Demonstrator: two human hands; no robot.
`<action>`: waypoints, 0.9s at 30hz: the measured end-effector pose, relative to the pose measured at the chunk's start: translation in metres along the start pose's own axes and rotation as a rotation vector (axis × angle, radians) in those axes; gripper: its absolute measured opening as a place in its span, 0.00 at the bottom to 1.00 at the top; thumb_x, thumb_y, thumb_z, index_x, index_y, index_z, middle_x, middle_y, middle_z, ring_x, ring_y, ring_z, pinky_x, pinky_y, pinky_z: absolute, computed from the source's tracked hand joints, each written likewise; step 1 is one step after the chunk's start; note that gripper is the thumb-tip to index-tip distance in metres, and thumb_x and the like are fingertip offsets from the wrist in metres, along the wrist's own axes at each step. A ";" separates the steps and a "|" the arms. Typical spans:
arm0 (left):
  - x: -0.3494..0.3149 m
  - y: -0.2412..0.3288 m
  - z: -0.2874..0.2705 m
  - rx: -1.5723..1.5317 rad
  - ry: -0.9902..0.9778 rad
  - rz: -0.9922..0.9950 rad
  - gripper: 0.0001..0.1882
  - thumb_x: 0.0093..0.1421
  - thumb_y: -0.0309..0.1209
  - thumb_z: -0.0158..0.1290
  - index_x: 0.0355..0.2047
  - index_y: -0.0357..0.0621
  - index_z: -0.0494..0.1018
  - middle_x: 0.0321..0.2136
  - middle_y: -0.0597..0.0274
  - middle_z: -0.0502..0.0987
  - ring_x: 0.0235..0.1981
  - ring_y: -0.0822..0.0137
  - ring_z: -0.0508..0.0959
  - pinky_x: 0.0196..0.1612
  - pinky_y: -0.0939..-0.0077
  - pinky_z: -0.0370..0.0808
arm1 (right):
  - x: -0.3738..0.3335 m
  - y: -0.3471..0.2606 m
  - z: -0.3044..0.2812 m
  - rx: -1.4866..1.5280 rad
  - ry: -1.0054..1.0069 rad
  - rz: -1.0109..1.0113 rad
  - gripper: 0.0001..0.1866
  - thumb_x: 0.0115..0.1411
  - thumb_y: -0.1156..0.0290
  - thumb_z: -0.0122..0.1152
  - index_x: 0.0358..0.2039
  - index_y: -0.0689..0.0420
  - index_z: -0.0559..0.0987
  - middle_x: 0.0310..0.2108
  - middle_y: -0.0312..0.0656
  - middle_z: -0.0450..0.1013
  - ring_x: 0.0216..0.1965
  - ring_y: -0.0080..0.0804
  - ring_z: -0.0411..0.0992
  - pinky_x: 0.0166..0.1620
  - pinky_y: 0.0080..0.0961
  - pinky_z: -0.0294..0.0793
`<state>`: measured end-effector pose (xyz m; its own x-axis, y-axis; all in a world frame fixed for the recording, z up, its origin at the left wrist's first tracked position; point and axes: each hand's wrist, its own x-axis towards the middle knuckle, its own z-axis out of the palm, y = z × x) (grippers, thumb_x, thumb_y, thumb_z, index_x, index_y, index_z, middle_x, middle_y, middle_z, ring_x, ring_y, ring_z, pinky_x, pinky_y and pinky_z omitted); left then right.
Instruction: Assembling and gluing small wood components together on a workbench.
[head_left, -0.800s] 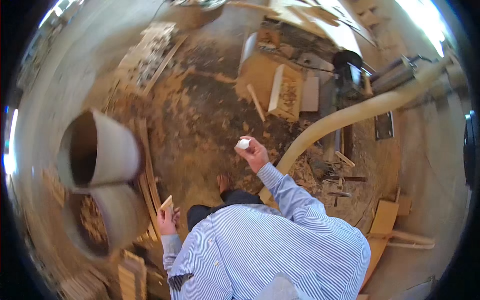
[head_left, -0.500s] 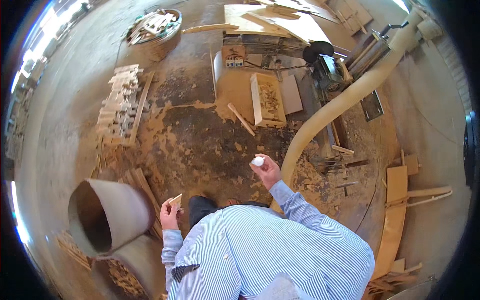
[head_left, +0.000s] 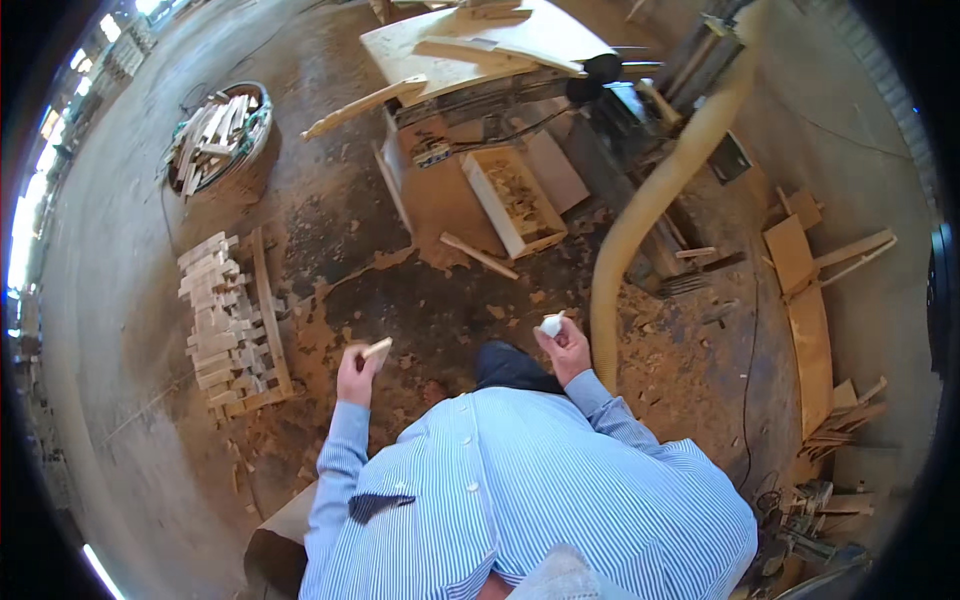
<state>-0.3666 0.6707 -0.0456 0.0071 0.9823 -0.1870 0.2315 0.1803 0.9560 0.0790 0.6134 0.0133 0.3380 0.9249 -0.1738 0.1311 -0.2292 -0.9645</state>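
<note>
My left hand (head_left: 354, 380) is closed on a small pale wood piece (head_left: 378, 347), whose end sticks out past the fingers. Between the fingertips of my right hand (head_left: 568, 355) is a small white rounded object (head_left: 551, 325); its kind I cannot make out. Both hands are held up in front of my striped shirt, well apart, above the dusty floor. To the left of my left hand lies a stack of notched wood pieces (head_left: 220, 315). A thick beige hose (head_left: 612, 270) runs just right of my right hand.
Ahead stands a workbench (head_left: 400, 45) with boards on it. Below it sit a wooden box of shavings (head_left: 480, 185) and a loose stick (head_left: 478, 256). A basket of offcuts (head_left: 262, 120) is at far left. Cardboard and boards (head_left: 805, 320) lie right; a large cylinder (head_left: 285, 520) is behind my left arm.
My body has moved forward and turned, so the wood stack and bench sit differently in view. The large cylinder has slipped mostly behind my arm. My left hand is farther forward; both hands keep their holds.
</note>
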 end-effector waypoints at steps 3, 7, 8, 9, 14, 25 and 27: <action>0.107 0.026 -0.025 0.083 -0.068 0.130 0.10 0.72 0.26 0.57 0.50 0.41 0.71 0.40 0.66 0.73 0.42 0.75 0.73 0.49 0.76 0.74 | 0.034 -0.003 0.036 0.184 0.052 -0.006 0.18 0.70 0.72 0.71 0.57 0.59 0.78 0.41 0.30 0.78 0.40 0.16 0.76 0.44 0.15 0.76; 0.240 0.072 -0.047 0.192 -0.012 0.244 0.12 0.76 0.36 0.55 0.51 0.42 0.71 0.39 0.65 0.78 0.39 0.74 0.76 0.47 0.75 0.77 | 0.134 -0.015 0.097 0.273 0.030 -0.132 0.20 0.72 0.74 0.67 0.61 0.58 0.74 0.45 0.31 0.76 0.46 0.18 0.75 0.49 0.16 0.75; 0.273 0.084 -0.046 0.200 0.020 0.309 0.13 0.76 0.37 0.56 0.51 0.41 0.71 0.37 0.64 0.77 0.37 0.74 0.75 0.45 0.75 0.76 | 0.168 -0.013 0.110 0.287 0.001 -0.102 0.21 0.73 0.74 0.66 0.62 0.59 0.72 0.49 0.33 0.75 0.50 0.20 0.74 0.52 0.18 0.75; 0.307 0.089 -0.048 0.219 0.110 0.420 0.13 0.75 0.37 0.57 0.51 0.41 0.71 0.35 0.63 0.76 0.36 0.73 0.75 0.44 0.73 0.76 | 0.210 -0.013 0.130 0.407 -0.005 -0.204 0.21 0.73 0.74 0.65 0.63 0.59 0.72 0.51 0.35 0.74 0.52 0.22 0.74 0.55 0.21 0.76; 0.442 0.136 -0.065 0.243 0.096 0.371 0.16 0.76 0.39 0.56 0.53 0.41 0.69 0.39 0.60 0.75 0.40 0.71 0.74 0.49 0.71 0.75 | 0.384 -0.112 0.222 0.224 -0.098 -0.389 0.22 0.74 0.70 0.65 0.65 0.54 0.71 0.53 0.35 0.74 0.54 0.24 0.74 0.57 0.23 0.74; 0.683 0.108 -0.078 0.057 -0.510 0.394 0.16 0.76 0.33 0.53 0.59 0.40 0.71 0.57 0.51 0.80 0.59 0.63 0.79 0.63 0.66 0.74 | 0.632 -0.186 0.367 -0.382 0.205 -0.263 0.29 0.71 0.51 0.67 0.65 0.51 0.70 0.48 0.46 0.82 0.48 0.43 0.81 0.53 0.37 0.79; 0.693 0.112 -0.070 -0.105 -0.647 0.477 0.15 0.76 0.31 0.54 0.58 0.37 0.70 0.59 0.53 0.77 0.59 0.65 0.77 0.64 0.68 0.73 | 0.644 -0.175 0.370 -0.191 0.228 -0.292 0.27 0.73 0.54 0.66 0.65 0.51 0.69 0.48 0.46 0.82 0.48 0.39 0.81 0.54 0.35 0.78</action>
<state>-0.4036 1.3752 -0.0528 0.6509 0.7368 0.1832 -0.0311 -0.2153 0.9761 -0.0706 1.3616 -0.0034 0.4555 0.8736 0.1710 0.4157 -0.0389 -0.9087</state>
